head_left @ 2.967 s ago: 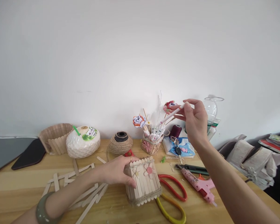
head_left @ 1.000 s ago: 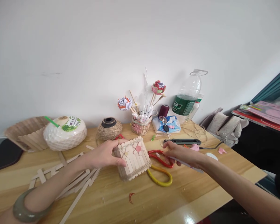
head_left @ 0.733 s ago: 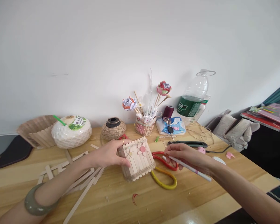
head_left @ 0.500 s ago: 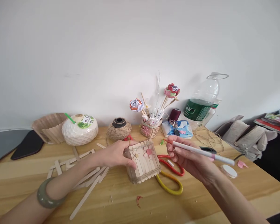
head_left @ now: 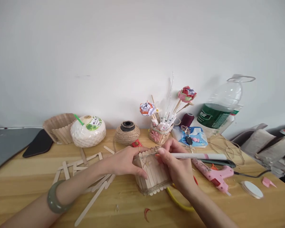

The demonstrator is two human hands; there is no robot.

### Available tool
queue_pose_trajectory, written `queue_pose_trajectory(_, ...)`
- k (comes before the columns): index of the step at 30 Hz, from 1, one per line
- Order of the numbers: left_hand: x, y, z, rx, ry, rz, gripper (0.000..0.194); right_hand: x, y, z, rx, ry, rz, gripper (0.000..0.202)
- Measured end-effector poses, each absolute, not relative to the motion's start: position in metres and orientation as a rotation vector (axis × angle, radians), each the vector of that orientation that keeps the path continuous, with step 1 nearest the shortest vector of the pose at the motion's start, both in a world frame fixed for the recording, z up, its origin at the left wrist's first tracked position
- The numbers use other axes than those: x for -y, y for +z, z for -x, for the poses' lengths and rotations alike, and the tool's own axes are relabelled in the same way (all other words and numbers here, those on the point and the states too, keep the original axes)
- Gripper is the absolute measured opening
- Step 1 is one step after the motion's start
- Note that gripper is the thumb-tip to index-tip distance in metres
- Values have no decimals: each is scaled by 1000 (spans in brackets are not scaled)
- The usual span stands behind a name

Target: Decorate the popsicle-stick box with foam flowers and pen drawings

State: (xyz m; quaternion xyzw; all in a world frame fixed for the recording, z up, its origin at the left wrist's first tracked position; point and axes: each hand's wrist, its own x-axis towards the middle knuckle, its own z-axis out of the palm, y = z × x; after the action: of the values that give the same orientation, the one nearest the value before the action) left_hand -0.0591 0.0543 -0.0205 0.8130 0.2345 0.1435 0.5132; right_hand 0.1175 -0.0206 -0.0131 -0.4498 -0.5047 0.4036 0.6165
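My left hand (head_left: 127,163) wears a ring and is closed on the left side of a small craft-stick box (head_left: 154,177). The box tilts toward me, with twine wound round its top and bottom edges. In my right hand (head_left: 179,166) is a slim white marker pen (head_left: 199,156), pinched between thumb and fingers and pointing left. Its tip end reaches the upper right of the box front, where fingers hide the contact. They also cover most of the pink flower there. Scissors with a yellow handle (head_left: 179,201) lie partly under my right hand.
Loose craft sticks (head_left: 90,202) lie left of the box. Behind stand a twine spool (head_left: 127,133), a white coconut (head_left: 88,134) with a green straw, a decorated pen holder (head_left: 159,134) and a large bottle (head_left: 215,115). A pink glue gun (head_left: 216,174) rests at right.
My right hand has moved left with the pen, from beside the box to its front. The view has shifted, and the pink glue gun now shows more fully.
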Motion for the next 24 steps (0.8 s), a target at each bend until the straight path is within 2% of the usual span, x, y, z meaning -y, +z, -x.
queue_pose_trajectory(9,-54,-20,57,-513,410,-1973,56,8,-10,-113,1436,733,1081,41)
queue_pose_trajectory(24,-57,-21,57,-537,398,-1887,53,-2,-20,-120,1660,566,1102,36)
